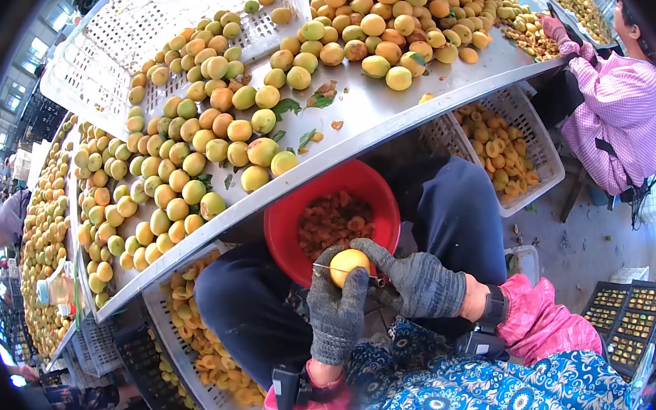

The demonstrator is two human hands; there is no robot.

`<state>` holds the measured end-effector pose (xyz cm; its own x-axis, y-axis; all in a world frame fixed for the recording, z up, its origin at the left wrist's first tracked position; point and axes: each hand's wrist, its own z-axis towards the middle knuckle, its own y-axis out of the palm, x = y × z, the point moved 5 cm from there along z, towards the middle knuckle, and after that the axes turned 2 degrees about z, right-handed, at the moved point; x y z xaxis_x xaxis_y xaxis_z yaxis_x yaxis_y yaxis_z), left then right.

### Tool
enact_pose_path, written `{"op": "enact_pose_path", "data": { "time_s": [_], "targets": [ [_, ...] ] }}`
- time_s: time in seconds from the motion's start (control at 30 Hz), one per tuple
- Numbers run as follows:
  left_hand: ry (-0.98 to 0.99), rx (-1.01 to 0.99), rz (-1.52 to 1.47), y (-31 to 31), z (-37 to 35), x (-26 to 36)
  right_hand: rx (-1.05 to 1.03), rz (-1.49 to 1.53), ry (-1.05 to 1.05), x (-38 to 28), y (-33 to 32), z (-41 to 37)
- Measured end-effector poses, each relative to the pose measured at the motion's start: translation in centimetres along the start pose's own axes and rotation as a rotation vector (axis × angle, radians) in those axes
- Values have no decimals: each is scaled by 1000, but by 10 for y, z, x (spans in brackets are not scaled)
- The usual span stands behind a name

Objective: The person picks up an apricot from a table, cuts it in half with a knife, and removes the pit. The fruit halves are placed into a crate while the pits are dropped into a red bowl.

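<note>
In grey knitted gloves, both hands are at a yellow apricot (349, 266) above the near rim of a red bowl (275, 236). My left hand (336, 312) is closed round the fruit from the left and below. A thin wire or blade crosses the fruit's front. My right hand (423, 282) is closed at the fruit's right side, with a small metal piece showing by its fingers; the rest of what it holds is hidden. Orange-brown pieces (329, 224) lie in the bowl, which stands between the knees.
Many apricots (179, 174) cover a metal table (405, 110) ahead, with a white crate (101, 61) on it. Crates of halved apricots (501, 153) stand at right and lower left. A person (617, 105) in pink checks works at right; other people are at left.
</note>
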<state>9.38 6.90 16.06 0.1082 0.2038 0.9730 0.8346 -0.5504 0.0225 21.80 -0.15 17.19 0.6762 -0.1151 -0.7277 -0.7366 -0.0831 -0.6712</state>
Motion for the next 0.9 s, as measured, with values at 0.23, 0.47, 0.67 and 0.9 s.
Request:
{"op": "enact_pose_path", "data": {
  "time_s": [0.23,0.47,0.67,0.9],
  "targets": [
    [219,29,92,-8,0,1,8,-6,30,-3,-14,-16],
    [35,-152,-49,-20,-6,9,270,416,-150,-17,-37,-15],
    [-231,-156,-71,-11,-18,4,43,84,-247,-39,-30,-5],
    [-189,146,-279,-6,-12,-30,287,209,-179,-43,-6,-8]
  ]
}}
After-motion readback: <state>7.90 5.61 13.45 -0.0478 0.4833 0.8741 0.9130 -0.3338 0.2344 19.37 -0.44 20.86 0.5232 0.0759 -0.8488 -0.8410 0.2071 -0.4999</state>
